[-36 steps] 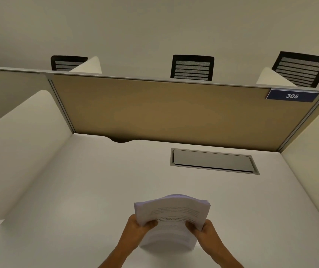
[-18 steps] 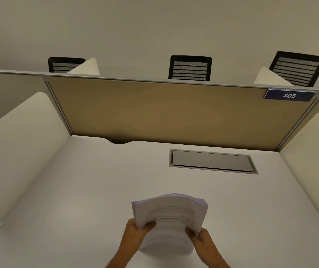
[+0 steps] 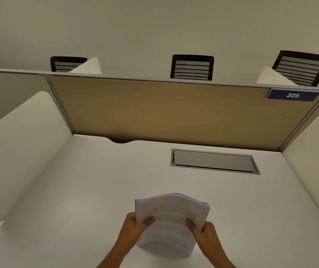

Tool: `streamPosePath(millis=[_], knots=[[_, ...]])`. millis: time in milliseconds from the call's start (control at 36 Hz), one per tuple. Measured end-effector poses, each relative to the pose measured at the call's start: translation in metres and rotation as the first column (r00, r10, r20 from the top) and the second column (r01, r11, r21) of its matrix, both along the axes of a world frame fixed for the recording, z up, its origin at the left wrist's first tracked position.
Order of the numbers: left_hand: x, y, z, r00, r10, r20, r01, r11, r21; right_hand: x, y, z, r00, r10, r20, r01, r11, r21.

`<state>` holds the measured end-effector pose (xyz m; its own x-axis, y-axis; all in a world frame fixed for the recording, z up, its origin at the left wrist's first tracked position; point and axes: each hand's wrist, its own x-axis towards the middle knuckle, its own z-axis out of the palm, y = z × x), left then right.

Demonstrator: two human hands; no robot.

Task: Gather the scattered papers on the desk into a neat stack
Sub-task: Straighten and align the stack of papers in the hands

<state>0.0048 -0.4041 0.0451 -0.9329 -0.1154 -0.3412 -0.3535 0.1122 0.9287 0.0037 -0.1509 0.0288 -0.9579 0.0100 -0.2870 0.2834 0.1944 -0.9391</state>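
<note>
White paper first: from the head view I see one bundle of papers (image 3: pixel 171 219) stood on its lower edge on the desk (image 3: pixel 77 190), near the front and just right of centre, top edge bowed over toward the far panel. Left hand (image 3: pixel 135 228) is clamped on the bundle's left side, thumb across the front sheet; right hand (image 3: pixel 206 232) is clamped on the right side the same way. No loose sheets show elsewhere on the desk, so I judge the gathering done and the squaring in hand. To do it well: loosen both grips a little, let the sheets drop onto the desk so the lower edges line up, then turn the bundle and do the same on a long side; the right edge looks slightly fanned. Hold lower to tame the bow, then lay it flat. Writing: printed lines on the front sheet are too blurred to read. A blue plate (image 3: pixel 292 95) on the tan panel (image 3: pixel 164 113) reads "305". A grey hatch (image 3: pixel 213 161) is set in the desk, well apart from the bundle.
</note>
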Motion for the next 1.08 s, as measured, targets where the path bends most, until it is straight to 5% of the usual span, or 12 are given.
streamPosePath(millis=[1083], knots=[[0.008, -0.002, 0.003, 0.999, -0.032, 0.028, 0.032, 0.999, 0.007, 0.002, -0.002, -0.01, 1.0, 0.013, 0.019, -0.014, 1.0, 0.019]])
